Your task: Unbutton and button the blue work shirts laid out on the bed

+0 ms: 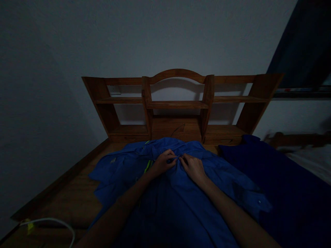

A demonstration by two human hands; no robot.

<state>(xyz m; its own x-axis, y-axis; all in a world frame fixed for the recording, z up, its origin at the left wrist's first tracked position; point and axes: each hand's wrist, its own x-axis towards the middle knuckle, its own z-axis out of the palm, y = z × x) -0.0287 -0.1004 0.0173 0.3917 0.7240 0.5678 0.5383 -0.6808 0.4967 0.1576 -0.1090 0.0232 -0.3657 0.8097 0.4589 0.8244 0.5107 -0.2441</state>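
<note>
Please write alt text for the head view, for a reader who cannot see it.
A left hand and right hand pinch a blue garment spread over a wooden surface in dim light. Behind it, a shelf stands before a wall; darker blue cloth lies at right.

A blue garment (pixel 181 196) with yellow-green trim (pixel 148 166) and a small pale mark (pixel 113 160) is lying spread and wrinkled on a wooden surface (pixel 74 193), its cloth gathering into a pinched fold toward the far edge and one part stretching out rightward, showing a small pale button (pixel 259 202) near its end.
</note>
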